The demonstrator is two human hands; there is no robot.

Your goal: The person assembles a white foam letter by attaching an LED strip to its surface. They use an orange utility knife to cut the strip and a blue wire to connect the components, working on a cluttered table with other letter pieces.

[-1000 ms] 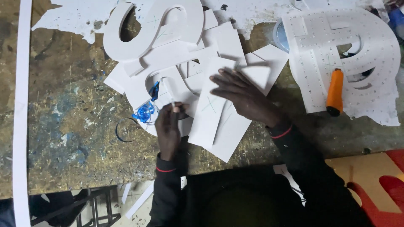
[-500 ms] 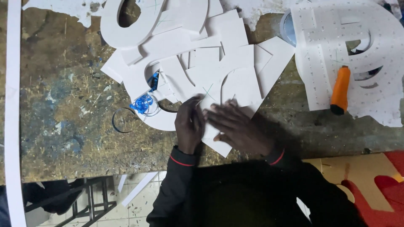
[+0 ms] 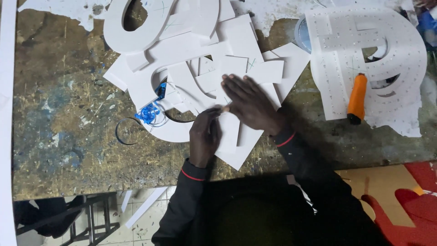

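- Where the frame begins at the left, a long white strip (image 3: 6, 114) runs along the edge of the paint-stained workbench (image 3: 59, 150), and a thin dark ring (image 3: 127, 132) lies on the bare wood.
- Just right of the ring, a tangle of blue plastic film (image 3: 150, 111) sits against a pile of white foam-board cutouts (image 3: 182, 50), curved letter shapes overlapping flat offcuts.
- At the near edge of the pile, the left hand (image 3: 205, 136) is curled, fingers pressed together around a small slender tool whose tip touches the white foam-board piece (image 3: 241, 141); the tool's kind cannot be told.
- Beside it, the right hand (image 3: 250, 102) lies flat, fingers spread, pinning the same piece to the bench.
- Judged by its look, the board is light, stiff and smooth, easily dented or snapped at narrow parts; it is best held by flat pressure on a broad face or by its edges.
- Farther right, a large white letter panel (image 3: 332, 54) dotted with small holes carries an orange-handled utility knife (image 3: 356, 98).
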